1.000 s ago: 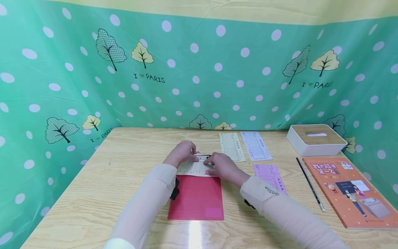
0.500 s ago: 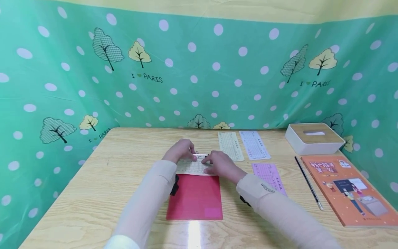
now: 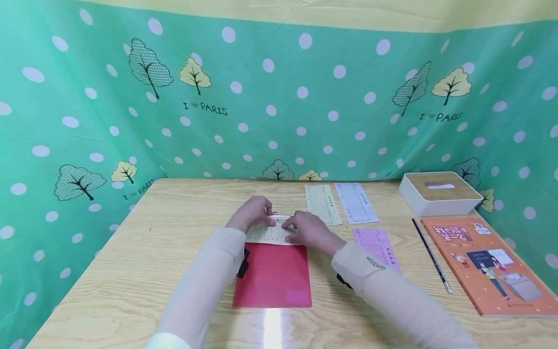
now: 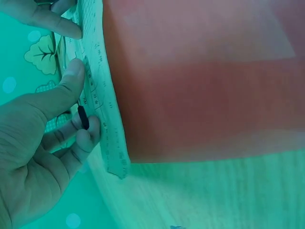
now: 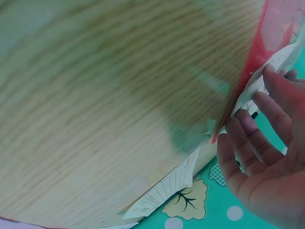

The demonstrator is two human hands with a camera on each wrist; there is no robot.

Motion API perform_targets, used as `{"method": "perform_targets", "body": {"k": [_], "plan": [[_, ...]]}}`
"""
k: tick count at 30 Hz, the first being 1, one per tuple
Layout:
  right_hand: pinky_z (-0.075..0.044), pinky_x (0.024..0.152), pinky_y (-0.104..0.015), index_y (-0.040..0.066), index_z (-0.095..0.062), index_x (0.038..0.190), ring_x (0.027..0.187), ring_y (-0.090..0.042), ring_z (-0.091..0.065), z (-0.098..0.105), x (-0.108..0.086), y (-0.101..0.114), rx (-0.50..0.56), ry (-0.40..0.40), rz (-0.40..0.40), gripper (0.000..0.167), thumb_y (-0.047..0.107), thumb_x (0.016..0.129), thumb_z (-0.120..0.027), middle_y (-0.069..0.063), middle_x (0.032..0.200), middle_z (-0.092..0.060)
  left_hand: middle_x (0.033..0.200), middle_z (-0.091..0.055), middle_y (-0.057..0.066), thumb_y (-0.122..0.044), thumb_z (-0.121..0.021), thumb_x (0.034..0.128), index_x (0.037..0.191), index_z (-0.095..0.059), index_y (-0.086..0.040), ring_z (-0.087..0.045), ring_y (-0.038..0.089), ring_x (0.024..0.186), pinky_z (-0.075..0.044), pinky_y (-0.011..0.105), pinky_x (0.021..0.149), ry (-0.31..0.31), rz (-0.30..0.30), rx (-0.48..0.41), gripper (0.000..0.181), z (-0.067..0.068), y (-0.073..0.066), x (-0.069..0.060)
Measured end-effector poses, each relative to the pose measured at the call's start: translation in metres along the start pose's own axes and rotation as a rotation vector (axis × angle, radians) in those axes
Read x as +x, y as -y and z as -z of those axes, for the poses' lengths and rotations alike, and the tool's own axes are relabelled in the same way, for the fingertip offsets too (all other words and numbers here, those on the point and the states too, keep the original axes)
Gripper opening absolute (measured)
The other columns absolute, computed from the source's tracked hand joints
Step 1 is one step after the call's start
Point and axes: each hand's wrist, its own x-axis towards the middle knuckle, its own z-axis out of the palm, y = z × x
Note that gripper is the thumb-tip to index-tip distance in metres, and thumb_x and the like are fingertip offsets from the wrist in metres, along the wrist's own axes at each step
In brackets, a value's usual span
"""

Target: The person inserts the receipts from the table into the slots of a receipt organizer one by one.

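Note:
A red clipboard [image 3: 272, 276] lies on the table, with a pale printed slip [image 3: 267, 234] across its top under a metal clip [image 3: 282, 216]. My left hand [image 3: 253, 213] pinches the clip at its left side. In the left wrist view the thumb presses at the slip's upper edge, and curled fingers lie around the clip's black tip [image 4: 83, 117]. My right hand [image 3: 311, 231] rests on the right part of the slip, its index finger reaching toward the clip. In the right wrist view its fingers are loosely bent beside the clipboard's edge. Part of the clip is hidden by both hands.
A cream slip [image 3: 323, 204], a white slip [image 3: 356, 202] and a purple slip [image 3: 377, 248] lie to the right. Beyond them are a pencil [image 3: 431, 254], an orange book [image 3: 488, 266] and a tissue box [image 3: 440, 194]. A green curtain [image 3: 279, 97] hangs behind the table.
The head view has shifted slightly. Both hands keep nearly the same places at the clip and slip, and the clip's metal bar now shows as a thinner line.

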Motion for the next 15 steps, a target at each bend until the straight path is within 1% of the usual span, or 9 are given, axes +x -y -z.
{"method": "perform_targets", "body": {"k": [3, 7, 9, 13, 15], "plan": [[-0.048, 0.08, -0.037, 0.013, -0.072, 0.127, 0.085, -0.019, -0.053, 0.003, -0.005, 0.0, -0.025, 0.021, 0.009, 0.04, 0.021, 0.089, -0.081, -0.006, 0.101, -0.062, 0.082, -0.062, 0.005, -0.014, -0.085, 0.0839, 0.083, -0.07, -0.006, -0.052, 0.019, 0.077, -0.046, 0.033, 0.076, -0.012, 0.001, -0.021, 0.018, -0.002, 0.0, -0.002], [-0.049, 0.088, -0.042, 0.014, -0.069, 0.131, 0.094, -0.022, -0.057, 0.008, -0.012, -0.001, -0.016, 0.047, 0.015, 0.044, 0.023, 0.09, -0.08, -0.01, 0.111, -0.061, 0.08, -0.06, 0.004, -0.014, -0.084, 0.0844, 0.082, -0.068, -0.006, -0.051, 0.018, 0.074, -0.046, 0.032, 0.074, -0.038, -0.007, -0.028, 0.018, -0.004, 0.0, -0.005], [-0.05, 0.09, -0.043, 0.013, -0.069, 0.13, 0.096, -0.023, -0.058, 0.011, -0.017, -0.004, 0.003, 0.051, 0.025, 0.042, 0.023, 0.091, -0.079, -0.01, 0.113, -0.062, 0.08, -0.06, 0.005, -0.015, -0.085, 0.0844, 0.081, -0.068, -0.006, -0.051, 0.019, 0.074, -0.045, 0.033, 0.073, -0.051, -0.009, -0.024, 0.019, -0.005, 0.0, -0.005], [-0.051, 0.088, -0.043, 0.011, -0.07, 0.128, 0.097, -0.022, -0.06, 0.015, -0.029, -0.015, 0.047, 0.04, 0.046, 0.037, 0.021, 0.092, -0.076, -0.007, 0.112, -0.065, 0.083, -0.06, 0.005, -0.017, -0.085, 0.0838, 0.081, -0.068, -0.007, -0.051, 0.019, 0.076, -0.046, 0.034, 0.075, -0.07, 0.004, -0.01, 0.02, -0.008, 0.0, -0.005], [-0.05, 0.093, -0.045, 0.011, -0.07, 0.128, 0.105, -0.026, -0.062, 0.019, -0.037, -0.023, 0.071, 0.023, 0.047, 0.036, 0.021, 0.094, -0.074, -0.009, 0.118, -0.066, 0.084, -0.06, 0.006, -0.018, -0.085, 0.0838, 0.081, -0.067, -0.007, -0.05, 0.019, 0.077, -0.045, 0.035, 0.076, -0.075, 0.014, -0.009, 0.021, -0.009, -0.001, -0.006]]}}
